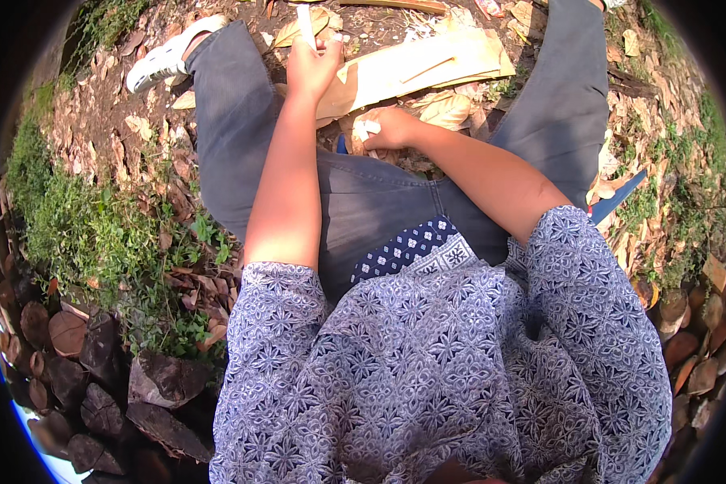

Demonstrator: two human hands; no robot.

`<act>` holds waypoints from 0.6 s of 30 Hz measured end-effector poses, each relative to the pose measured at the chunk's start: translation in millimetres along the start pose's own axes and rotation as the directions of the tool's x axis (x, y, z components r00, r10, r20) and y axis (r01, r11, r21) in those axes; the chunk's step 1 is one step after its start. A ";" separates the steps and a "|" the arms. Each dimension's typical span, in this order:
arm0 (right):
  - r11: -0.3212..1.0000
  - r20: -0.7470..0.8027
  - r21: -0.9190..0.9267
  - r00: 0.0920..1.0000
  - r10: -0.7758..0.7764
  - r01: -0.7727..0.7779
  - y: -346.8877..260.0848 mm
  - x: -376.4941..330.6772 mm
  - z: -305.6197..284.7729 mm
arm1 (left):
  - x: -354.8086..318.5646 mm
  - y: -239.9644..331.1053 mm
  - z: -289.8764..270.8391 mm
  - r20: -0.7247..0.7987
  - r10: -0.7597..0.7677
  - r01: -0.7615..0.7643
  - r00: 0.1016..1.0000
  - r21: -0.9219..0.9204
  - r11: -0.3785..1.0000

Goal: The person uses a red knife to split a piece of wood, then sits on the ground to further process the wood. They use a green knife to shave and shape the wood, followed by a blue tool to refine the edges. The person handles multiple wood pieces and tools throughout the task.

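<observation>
a thin pale strip (306,24) was clamped upright in the left hand (313,66), just above the wooden slab (415,66). a small white piece (366,129) was closed in the right hand (391,129) below the slab. the strip was judged light, stiff, and best gripped low.

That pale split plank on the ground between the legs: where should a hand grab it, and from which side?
Probably the plank's free right end, from above: it lies flat on leaf litter, and the left hand and right hand already crowd its near-left end.

wooden plank (427,64) on ground between legs, left hand (313,66) left of right hand (389,127)
</observation>
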State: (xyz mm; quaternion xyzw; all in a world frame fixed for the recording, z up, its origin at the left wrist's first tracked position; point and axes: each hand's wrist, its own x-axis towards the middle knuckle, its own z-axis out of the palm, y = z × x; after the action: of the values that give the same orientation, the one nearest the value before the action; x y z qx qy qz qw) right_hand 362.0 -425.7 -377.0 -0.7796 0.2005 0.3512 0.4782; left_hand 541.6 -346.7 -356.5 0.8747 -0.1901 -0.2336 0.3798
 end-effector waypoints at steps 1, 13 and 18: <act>0.991 -0.010 0.134 1.000 -0.023 0.024 -0.6 -6.8 -14.7 | -4.1 7.5 -2.6 0.104 0.007 0.006 0.995 -0.125 0.992; 0.609 -0.370 0.730 0.928 -0.032 0.312 20.5 -116.1 -93.3 | -109.1 117.1 18.8 0.443 0.233 0.144 0.866 -0.667 0.731; 0.340 -0.347 0.877 0.937 -0.038 0.339 43.7 -134.1 -89.5 | -129.5 137.9 41.5 0.429 0.148 0.178 0.891 -0.631 0.755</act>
State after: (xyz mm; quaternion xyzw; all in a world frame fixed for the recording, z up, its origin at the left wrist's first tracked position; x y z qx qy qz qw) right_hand 275.2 -528.4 -277.8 -0.4309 0.3323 0.0107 0.8389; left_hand 391.2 -392.7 -243.4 0.6081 -0.1719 -0.4854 0.6042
